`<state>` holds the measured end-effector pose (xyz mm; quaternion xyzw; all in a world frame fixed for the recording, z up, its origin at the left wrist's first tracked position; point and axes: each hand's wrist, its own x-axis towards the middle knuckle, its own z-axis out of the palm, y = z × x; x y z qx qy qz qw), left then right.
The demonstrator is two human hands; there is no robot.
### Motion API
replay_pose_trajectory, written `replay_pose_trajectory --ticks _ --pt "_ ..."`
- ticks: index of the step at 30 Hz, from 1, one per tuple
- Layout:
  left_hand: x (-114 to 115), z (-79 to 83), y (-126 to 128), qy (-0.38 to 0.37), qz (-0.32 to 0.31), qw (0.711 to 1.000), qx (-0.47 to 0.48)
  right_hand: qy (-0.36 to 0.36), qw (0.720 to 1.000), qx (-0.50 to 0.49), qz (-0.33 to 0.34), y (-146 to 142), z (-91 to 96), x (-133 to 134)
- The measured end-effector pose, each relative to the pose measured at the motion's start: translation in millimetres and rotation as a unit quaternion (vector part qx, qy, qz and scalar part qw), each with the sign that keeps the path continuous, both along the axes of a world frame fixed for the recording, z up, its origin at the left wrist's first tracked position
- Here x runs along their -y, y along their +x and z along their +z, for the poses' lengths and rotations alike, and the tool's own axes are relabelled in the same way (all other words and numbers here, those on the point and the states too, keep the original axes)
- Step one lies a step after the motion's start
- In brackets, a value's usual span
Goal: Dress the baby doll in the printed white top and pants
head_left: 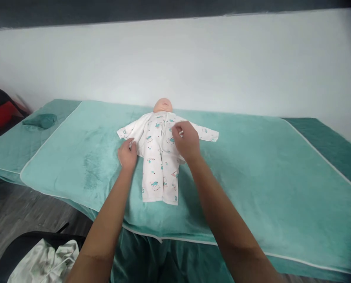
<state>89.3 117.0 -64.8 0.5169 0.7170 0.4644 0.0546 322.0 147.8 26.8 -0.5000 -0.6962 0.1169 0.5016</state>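
A baby doll (163, 105) lies on its back on the bed, its head toward the wall. It wears a white printed baby shirt (140, 127) with sleeves spread to both sides, and matching trousers (152, 181) with straight legs. My left hand (127, 154) rests beside the shirt's left edge, fingers loosely curled with a gap at the thumb. Over the right half of the shirt front, my right hand (187, 138) is closed in a pinch. What it pinches, if anything, is hidden by the fingers. A thin tie seems to cross the shirt's lower front.
A green velvet cover (266, 177) with white piping spreads over the bed. At the far left lies a small green cushion (40, 121). A white wall (222, 63) stands behind. Pale cloth (47, 263) lies on a black chair (15, 253) at the lower left.
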Motion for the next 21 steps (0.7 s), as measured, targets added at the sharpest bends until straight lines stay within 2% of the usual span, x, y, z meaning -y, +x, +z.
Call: replay_pose_trajectory --ticks 2,4,7,10,11,13,15,17,19,21 --pt "0 -0.2 -1 0.008 -0.023 0.999 0.032 -0.029 0.999 0.013 -0.025 -16 6.8 -31" --pt "1 -0.4 0 0.033 -0.043 0.996 0.067 -0.087 0.995 0.025 -0.048 -28 4.6 -53" --pt "5 1.9 7 0.093 -0.07 0.989 0.091 -0.127 0.991 0.029 -0.044 -37 -8.6 -66" --pt "7 9.8 23 0.157 -0.1 0.982 0.042 -0.132 0.991 -0.018 -0.005 -32 -18.6 -68" --pt "8 13.9 28 0.18 -0.126 0.976 0.01 -0.139 0.989 -0.042 0.008 -29 -19.5 -68" --pt "8 23.0 39 0.213 -0.217 0.95 -0.065 -0.156 0.983 -0.095 0.023 -22 -18.5 -71" --pt "10 31.3 45 0.203 -0.333 0.911 -0.134 -0.18 0.972 -0.145 0.037 -17 -16.4 -75" --pt "13 36.7 48 0.158 -0.415 0.881 -0.164 -0.202 0.961 -0.182 0.048 -14 -16.4 -78" --pt "17 40.5 49 0.118 -0.448 0.875 -0.138 -0.183 0.965 -0.185 0.026 -14 -18.8 -81" --pt "18 45.6 49 0.097 -0.432 0.895 -0.062 -0.133 0.98 -0.145 -0.015 -15 -21.5 -82"
